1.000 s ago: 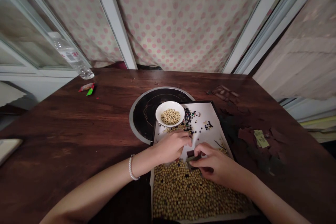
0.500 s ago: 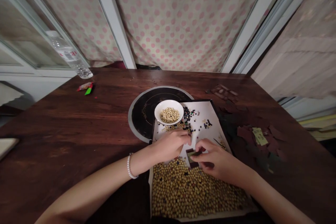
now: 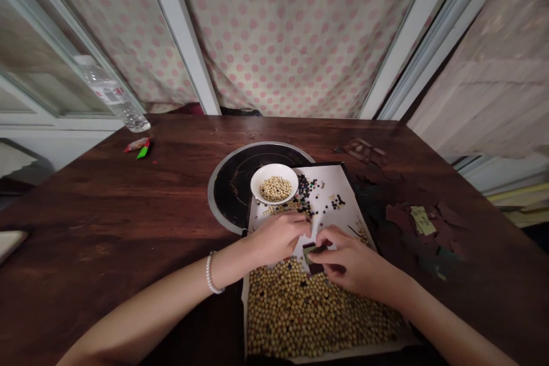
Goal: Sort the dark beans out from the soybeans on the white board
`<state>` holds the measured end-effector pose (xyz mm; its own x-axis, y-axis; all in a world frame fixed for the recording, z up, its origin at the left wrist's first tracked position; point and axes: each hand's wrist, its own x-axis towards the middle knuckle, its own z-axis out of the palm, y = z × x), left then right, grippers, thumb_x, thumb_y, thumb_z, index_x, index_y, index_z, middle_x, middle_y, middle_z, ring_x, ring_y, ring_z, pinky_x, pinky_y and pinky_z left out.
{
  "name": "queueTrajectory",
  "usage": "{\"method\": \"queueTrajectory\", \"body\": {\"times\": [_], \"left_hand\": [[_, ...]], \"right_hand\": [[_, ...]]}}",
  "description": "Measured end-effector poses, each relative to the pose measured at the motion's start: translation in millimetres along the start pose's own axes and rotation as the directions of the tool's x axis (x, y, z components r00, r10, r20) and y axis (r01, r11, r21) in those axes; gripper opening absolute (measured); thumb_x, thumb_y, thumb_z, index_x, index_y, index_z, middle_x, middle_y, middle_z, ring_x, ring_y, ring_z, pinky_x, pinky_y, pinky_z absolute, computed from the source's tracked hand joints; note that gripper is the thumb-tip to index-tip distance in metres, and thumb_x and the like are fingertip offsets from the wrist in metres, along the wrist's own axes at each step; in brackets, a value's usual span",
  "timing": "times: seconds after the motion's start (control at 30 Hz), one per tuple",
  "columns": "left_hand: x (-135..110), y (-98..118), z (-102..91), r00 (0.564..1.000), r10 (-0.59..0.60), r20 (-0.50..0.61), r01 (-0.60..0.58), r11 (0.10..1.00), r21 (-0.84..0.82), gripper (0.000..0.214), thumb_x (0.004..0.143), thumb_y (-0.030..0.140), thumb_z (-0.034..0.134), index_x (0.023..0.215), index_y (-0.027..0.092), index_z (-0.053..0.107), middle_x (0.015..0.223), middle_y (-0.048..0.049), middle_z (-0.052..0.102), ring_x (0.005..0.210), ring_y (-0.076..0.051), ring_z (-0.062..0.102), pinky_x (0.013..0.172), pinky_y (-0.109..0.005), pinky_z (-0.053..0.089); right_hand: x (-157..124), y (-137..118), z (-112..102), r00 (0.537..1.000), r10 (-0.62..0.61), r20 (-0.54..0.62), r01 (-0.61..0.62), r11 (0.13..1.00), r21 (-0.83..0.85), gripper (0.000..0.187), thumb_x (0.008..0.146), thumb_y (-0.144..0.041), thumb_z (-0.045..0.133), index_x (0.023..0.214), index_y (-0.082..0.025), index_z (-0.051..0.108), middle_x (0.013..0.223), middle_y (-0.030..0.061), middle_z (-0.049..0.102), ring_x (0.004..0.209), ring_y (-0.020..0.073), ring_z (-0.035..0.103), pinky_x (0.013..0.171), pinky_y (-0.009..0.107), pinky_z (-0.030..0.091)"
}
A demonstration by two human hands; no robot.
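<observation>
My left hand point(image 3: 285, 234), with a pearl bracelet point(image 3: 210, 274) at the wrist, is closed over the white part of a tray point(image 3: 338, 174). Its fingers curl together, and what they hold, if anything, is hidden. My right hand point(image 3: 349, 260) is closed on a small brown and green card point(image 3: 315, 267), its thumb across the green part. Below both hands lies a broad layer of beige bead-like balls point(image 3: 317, 320), with a few dark ones mixed in. Beyond the left hand stands a white bowl point(image 3: 254, 186) of similar pale balls. Dark balls point(image 3: 306, 186) are scattered beside it.
A round black plate point(image 3: 227, 183) with a silver rim is set under the bowl. At the back left stands a plastic bottle point(image 3: 114, 97) near a red and green wrapper point(image 3: 139, 146). Torn brown pieces point(image 3: 403, 220) lie on the table to the right.
The hands keep nearly the same places. My right thumb has shifted slightly left over the card, and the whole view has moved a little.
</observation>
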<state>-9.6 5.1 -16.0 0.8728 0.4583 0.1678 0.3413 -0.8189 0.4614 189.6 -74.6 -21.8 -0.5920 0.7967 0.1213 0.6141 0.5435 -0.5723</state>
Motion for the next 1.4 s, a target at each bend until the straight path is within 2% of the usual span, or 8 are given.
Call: {"method": "queueTrajectory", "body": {"times": [0.3,0.47,0.57,0.67,0.77,0.93,1.13,1.4], "left_hand": [[0.2,5.0,1.3,0.999,0.001,-0.038,-0.004,0.995,-0.104,0.024,0.073,0.001,0.043,0.082,0.016,0.059,0.08,-0.004,0.06,0.071,-0.016,0.057,0.062,-0.028,0.046],[-1.3,6.3,-1.9,0.987,-0.149,-0.059,0.129,0.957,-0.26,0.021,0.071,0.004,0.045,0.085,0.017,0.054,0.071,0.0005,0.057,0.06,-0.011,0.052,0.055,-0.024,0.042],[-4.7,7.3,-6.1,0.979,-0.203,-0.035,0.187,0.946,-0.263,0.02,0.071,0.005,0.045,0.085,0.016,0.054,0.068,0.0008,0.057,0.057,-0.011,0.052,0.054,-0.025,0.041],[-8.5,13.3,-10.6,0.975,-0.222,0.031,0.223,0.943,-0.248,0.018,0.072,0.007,0.048,0.085,0.017,0.055,0.074,-0.0005,0.059,0.065,-0.013,0.055,0.06,-0.027,0.043],[-9.6,20.9,-10.0,0.97,-0.228,0.082,0.242,0.922,-0.302,0.011,0.074,0.013,0.055,0.083,0.018,0.053,0.076,-0.0005,0.057,0.067,-0.014,0.055,0.061,-0.027,0.043],[-5.2,23.5,0.1,0.951,-0.308,0.038,0.304,0.902,-0.307,0.022,0.066,0.017,0.072,0.077,0.017,0.052,0.077,-0.0006,0.056,0.073,-0.017,0.053,0.066,-0.031,0.042],[-3.7,19.5,9.0,0.93,-0.365,0.054,0.355,0.847,-0.395,0.024,0.062,0.013,0.079,0.077,0.016,0.06,0.071,0.0017,0.057,0.066,-0.015,0.055,0.06,-0.028,0.044],[-3.3,22.1,11.6,0.971,-0.235,0.05,0.238,0.911,-0.336,0.017,0.069,0.006,0.073,0.08,0.018,0.067,0.08,0.0002,0.058,0.066,-0.013,0.055,0.058,-0.025,0.045]], "right_hand": [[2.0,2.4,-4.0,0.998,-0.004,-0.067,0.01,0.997,0.083,0.037,0.071,0.001,0.052,0.095,-0.021,0.07,0.099,0.0069,0.055,0.097,0.0183,0.052,0.085,0.031,0.045],[2.0,7.1,-4.1,0.984,-0.039,-0.172,0.057,0.993,0.1,0.036,0.071,-0.002,0.055,0.099,-0.021,0.069,0.099,0.0069,0.055,0.097,0.0187,0.054,0.084,0.034,0.046],[2.9,12.0,-3.4,0.975,-0.044,-0.219,0.071,0.991,0.115,0.037,0.071,-0.002,0.056,0.098,-0.023,0.069,0.097,0.0063,0.056,0.094,0.018,0.055,0.082,0.033,0.047],[4.9,12.5,-3.9,0.959,-0.002,-0.284,0.053,0.983,0.173,0.038,0.069,-0.002,0.057,0.098,-0.023,0.069,0.096,0.0055,0.057,0.091,0.0178,0.057,0.079,0.032,0.048],[6.8,9.9,-6.1,0.951,0.073,-0.302,0.01,0.964,0.266,0.037,0.068,-0.002,0.057,0.096,-0.022,0.07,0.093,0.0043,0.059,0.088,0.0174,0.058,0.079,0.032,0.048],[7.3,10.5,-8.7,0.94,0.169,-0.297,-0.049,0.927,0.372,0.032,0.068,-0.003,0.057,0.091,-0.02,0.069,0.089,0.0038,0.06,0.082,0.0164,0.058,0.073,0.03,0.048],[8.5,13.3,-7.6,0.911,0.238,-0.338,-0.104,0.923,0.371,0.028,0.065,-0.004,0.055,0.085,-0.018,0.069,0.087,0.0048,0.063,0.077,0.0167,0.058,0.069,0.03,0.047],[8.8,12.8,-7.3,0.912,0.233,-0.337,-0.117,0.936,0.331,0.028,0.066,-0.005,0.055,0.085,-0.019,0.069,0.081,0.0033,0.062,0.072,0.0156,0.057,0.065,0.03,0.045]]}}
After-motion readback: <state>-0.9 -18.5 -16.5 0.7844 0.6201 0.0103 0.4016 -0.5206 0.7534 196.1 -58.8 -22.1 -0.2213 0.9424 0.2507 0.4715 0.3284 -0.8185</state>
